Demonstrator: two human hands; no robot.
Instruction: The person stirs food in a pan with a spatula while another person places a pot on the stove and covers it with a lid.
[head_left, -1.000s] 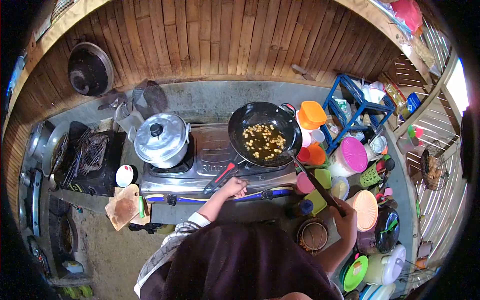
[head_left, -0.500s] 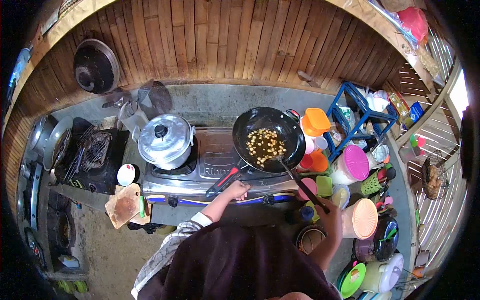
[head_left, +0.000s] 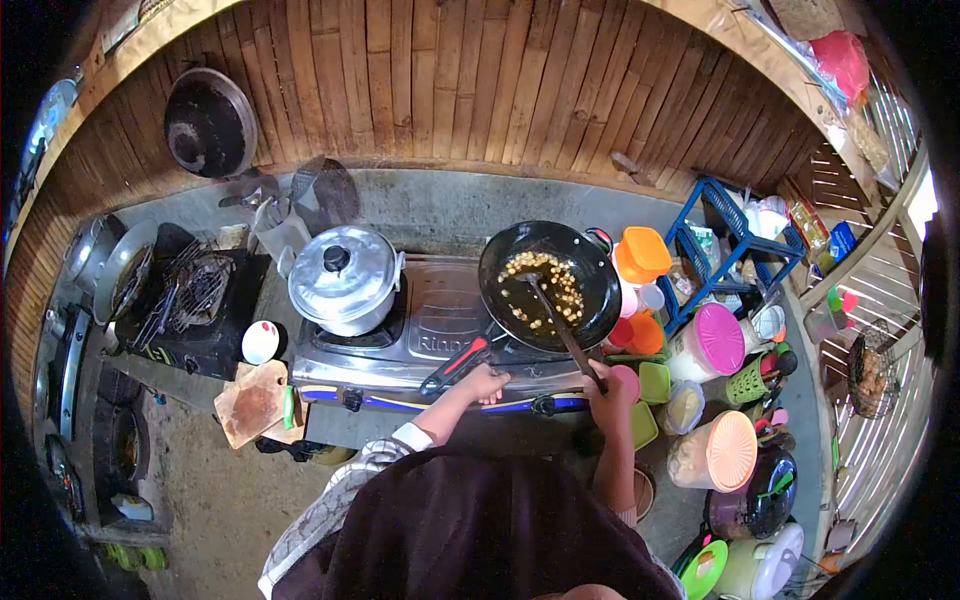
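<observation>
A black wok (head_left: 510, 322) with oil and small golden pieces (head_left: 568, 290) sits on the right burner of the steel stove (head_left: 440, 310). My right hand (head_left: 608, 390) is wrapped round the dark handle of a spatula (head_left: 562, 328), whose blade lies among the pieces. Near the stove's front edge is my left hand (head_left: 484, 384), fingers curled and partly hidden, beside the wok's black and red handle (head_left: 456, 366). Whether it holds anything cannot be made out. A lidded silver pot (head_left: 342, 282) stands on the left burner.
Plastic containers, among them an orange one (head_left: 642, 254) and a pink-lidded one (head_left: 720, 338), crowd the right side near a blue rack (head_left: 735, 235). At the left are a cutting board (head_left: 250, 405), a white bowl (head_left: 260, 342) and a black grill stove (head_left: 190, 345).
My right hand has moved up and left, bringing the spatula's blade from the wok's lower right towards the upper middle of the pieces. The view has shifted slightly.
</observation>
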